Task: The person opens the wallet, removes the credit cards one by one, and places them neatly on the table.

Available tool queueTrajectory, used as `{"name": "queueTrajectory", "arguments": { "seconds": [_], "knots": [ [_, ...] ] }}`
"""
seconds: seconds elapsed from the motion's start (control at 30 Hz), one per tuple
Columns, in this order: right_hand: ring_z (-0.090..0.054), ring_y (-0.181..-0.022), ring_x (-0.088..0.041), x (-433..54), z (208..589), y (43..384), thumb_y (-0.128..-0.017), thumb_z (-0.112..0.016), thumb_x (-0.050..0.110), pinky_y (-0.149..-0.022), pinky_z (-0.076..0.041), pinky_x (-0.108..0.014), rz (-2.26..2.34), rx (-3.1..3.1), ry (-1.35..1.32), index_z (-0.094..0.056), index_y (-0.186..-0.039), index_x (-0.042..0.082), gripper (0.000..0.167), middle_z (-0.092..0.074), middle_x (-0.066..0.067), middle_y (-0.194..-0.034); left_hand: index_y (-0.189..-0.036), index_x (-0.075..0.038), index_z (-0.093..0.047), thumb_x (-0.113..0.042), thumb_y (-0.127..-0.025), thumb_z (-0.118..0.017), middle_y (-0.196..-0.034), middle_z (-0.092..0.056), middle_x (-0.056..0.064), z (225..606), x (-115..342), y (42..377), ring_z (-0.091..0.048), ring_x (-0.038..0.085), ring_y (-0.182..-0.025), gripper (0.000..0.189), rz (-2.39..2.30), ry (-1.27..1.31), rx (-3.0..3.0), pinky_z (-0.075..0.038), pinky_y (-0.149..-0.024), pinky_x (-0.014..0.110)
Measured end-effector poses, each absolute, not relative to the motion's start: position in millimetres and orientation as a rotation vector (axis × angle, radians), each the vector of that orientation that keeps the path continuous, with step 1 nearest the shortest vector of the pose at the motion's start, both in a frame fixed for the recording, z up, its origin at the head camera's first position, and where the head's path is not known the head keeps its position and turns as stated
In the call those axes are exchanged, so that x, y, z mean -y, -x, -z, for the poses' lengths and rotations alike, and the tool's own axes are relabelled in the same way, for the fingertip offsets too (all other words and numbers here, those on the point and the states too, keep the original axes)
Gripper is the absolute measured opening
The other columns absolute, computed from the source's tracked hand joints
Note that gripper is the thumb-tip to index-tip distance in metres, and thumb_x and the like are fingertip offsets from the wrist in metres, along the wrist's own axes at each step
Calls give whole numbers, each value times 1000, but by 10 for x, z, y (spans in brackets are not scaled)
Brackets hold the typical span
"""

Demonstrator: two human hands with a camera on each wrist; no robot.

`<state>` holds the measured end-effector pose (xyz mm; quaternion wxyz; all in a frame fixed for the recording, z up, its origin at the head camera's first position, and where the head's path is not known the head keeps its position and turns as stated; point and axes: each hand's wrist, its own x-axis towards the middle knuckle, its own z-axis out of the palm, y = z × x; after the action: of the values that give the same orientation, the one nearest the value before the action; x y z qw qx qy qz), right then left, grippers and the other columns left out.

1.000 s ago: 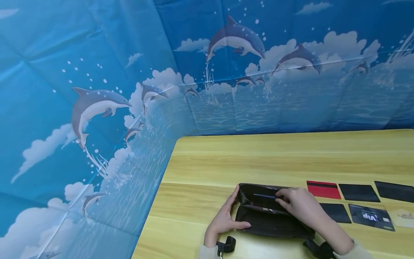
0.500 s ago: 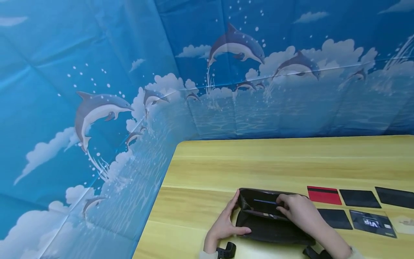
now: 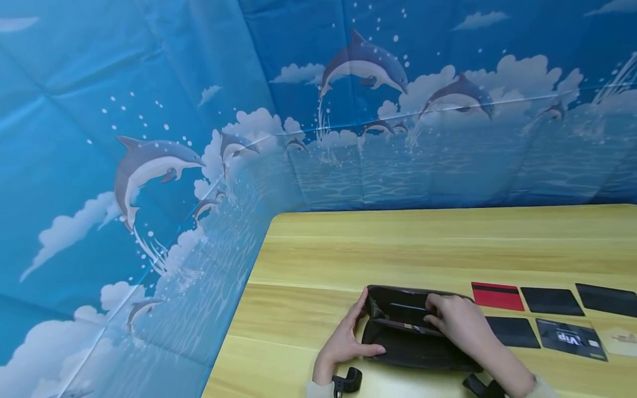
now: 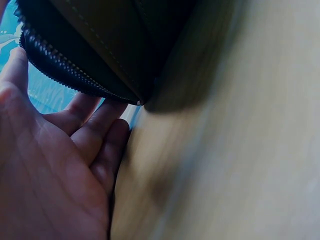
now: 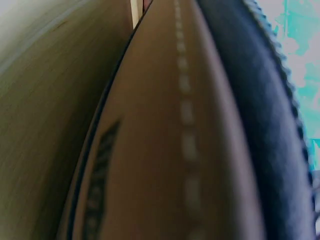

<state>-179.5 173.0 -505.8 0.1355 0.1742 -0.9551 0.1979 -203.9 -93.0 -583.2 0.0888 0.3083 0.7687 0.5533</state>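
Note:
A black zip-around wallet (image 3: pixel 418 354) stands spread open on the table, with its inner compartments facing up. My left hand (image 3: pixel 343 342) grips its left end, thumb on the front flap and fingers along the back corner. In the left wrist view, the fingers (image 4: pixel 95 122) lie behind the zipper edge. My right hand (image 3: pixel 460 320) reaches into the back compartment, thumb and forefinger pinched at the right end of a thin blue-edged card (image 3: pixel 405 306); the fingertips are partly hidden. The right wrist view shows the wallet's stitched brown lining (image 5: pixel 155 130) close up.
Right of the wallet, cards lie in two rows: a red card (image 3: pixel 497 296) with a black stripe, several black ones (image 3: pixel 552 301), a VIP card (image 3: pixel 571 338) and a pale card (image 3: pixel 622 340). A dolphin-print sheet (image 3: pixel 278 177) hangs behind the wooden table (image 3: pixel 423 249).
The head view has shifted slightly. My right fingers stay in the wallet's back compartment with only a small movement; my left hand keeps its grip. The cards on the table have not moved.

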Motion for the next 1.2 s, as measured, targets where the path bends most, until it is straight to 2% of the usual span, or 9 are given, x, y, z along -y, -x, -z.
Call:
{"name": "queueTrajectory", "arguments": {
  "seconds": [0.57,0.97,1.2],
  "knots": [
    [-38,-45,-3,-1676,5118,1820,-62,-88,16,-42,-33,-26,-605,2755,-454,-56,-69,15,33,-42,13,-51,-154,-28,-6,-13,-70,-85,-156,-15,-3,5843,949,2027,-18,21,-140,117,-1629,-905,-2307,-16,-111,42],
    [-35,-43,-5,-1676,5133,1814,-68,-86,20,-40,-30,-26,-534,2741,-431,-51,-64,18,35,-38,13,-49,-154,-28,-5,-11,-70,-84,-156,-16,-3,5833,944,2032,-19,20,-139,116,-1647,-907,-2278,-15,-111,40],
    [-32,-42,-5,-1695,5112,1799,-71,-84,24,-38,-27,-24,-527,2755,-430,-50,-64,19,35,-34,13,-48,-154,-13,-10,-4,-70,-82,-152,-25,8,5490,911,1913,-29,25,-135,111,-1668,-1002,-2294,-21,-110,38]
  ]
}}
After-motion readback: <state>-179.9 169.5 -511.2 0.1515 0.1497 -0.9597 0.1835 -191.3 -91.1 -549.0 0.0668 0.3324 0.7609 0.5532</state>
